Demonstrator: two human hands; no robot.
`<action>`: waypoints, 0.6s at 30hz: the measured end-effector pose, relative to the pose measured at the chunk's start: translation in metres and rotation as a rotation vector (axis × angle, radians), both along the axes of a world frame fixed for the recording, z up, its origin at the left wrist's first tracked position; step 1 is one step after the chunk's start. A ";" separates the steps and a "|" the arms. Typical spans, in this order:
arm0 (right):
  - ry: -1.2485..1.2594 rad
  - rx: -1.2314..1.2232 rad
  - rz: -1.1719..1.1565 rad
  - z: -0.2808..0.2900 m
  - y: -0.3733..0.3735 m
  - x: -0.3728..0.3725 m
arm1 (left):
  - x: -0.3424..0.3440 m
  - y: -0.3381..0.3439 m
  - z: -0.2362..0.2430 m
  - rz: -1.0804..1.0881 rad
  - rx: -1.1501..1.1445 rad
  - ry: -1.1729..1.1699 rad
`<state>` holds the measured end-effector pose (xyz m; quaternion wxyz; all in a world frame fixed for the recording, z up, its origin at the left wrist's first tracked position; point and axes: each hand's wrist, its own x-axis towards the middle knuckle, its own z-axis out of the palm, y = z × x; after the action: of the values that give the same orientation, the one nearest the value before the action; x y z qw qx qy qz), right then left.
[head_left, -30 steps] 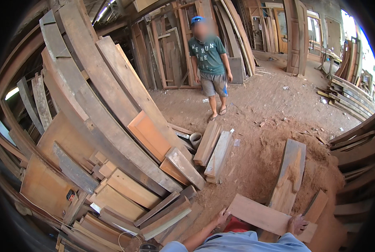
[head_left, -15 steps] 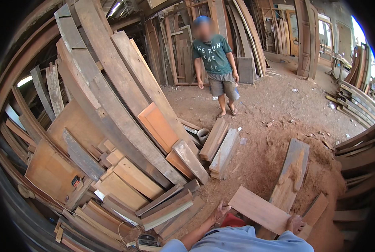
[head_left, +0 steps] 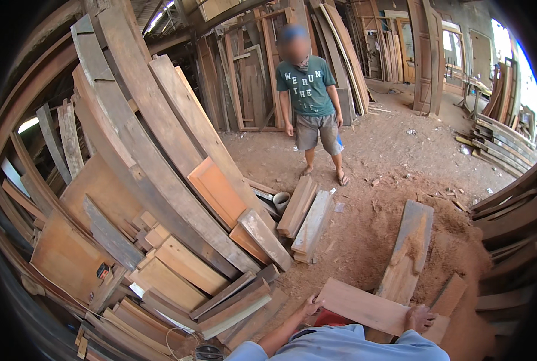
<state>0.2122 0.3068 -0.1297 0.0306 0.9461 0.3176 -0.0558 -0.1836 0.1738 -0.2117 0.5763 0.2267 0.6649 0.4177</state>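
Note:
A flat reddish-brown wooden board (head_left: 362,304) lies across the front of my body, just beyond my blue shirt. Around its left end my left hand (head_left: 311,305) is closed. Farther right, my right hand (head_left: 420,318) has its fingers curled over the board, short of its right end. Something red (head_left: 331,318) shows between the board and my shirt. Beyond the board, a long weathered plank (head_left: 408,253) with sawdust on it slants away from me; its near end is hidden by the board.
A person in a green shirt (head_left: 307,90) stands ahead. Tall planks (head_left: 178,174) lean at the left, with short offcuts (head_left: 184,265) below. Two stacks of beams (head_left: 312,225) lie ahead beside a grey bucket (head_left: 281,200). Sawdust (head_left: 359,259) covers the ground; more boards (head_left: 512,240) are stacked right.
The person in green has stepped closer, and the whole view has shifted slightly. My left hand's fingers have closed more around the board's end. My right hand stays on the board.

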 end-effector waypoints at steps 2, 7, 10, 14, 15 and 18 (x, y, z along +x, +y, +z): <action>-0.076 -0.004 0.033 -0.025 0.007 0.009 | -0.002 0.001 -0.002 -0.071 -0.058 0.001; 0.010 0.102 0.153 -0.048 0.004 -0.034 | -0.017 -0.005 -0.053 -0.141 0.103 0.184; 0.072 0.081 0.197 -0.044 -0.003 -0.045 | -0.015 -0.018 -0.065 -0.120 0.011 0.233; 0.111 0.085 0.283 -0.119 0.009 0.005 | -0.008 0.002 -0.032 -0.202 0.003 0.357; 0.111 0.074 0.255 -0.110 0.021 -0.014 | -0.008 0.003 -0.034 -0.238 -0.025 0.430; -0.009 0.041 0.183 -0.070 0.002 -0.032 | -0.015 -0.008 -0.054 -0.170 -0.035 0.277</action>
<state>0.1803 0.3089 -0.2001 0.0176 0.9138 0.4037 -0.0418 -0.1987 0.1655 -0.2660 0.5160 0.3273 0.7238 0.3204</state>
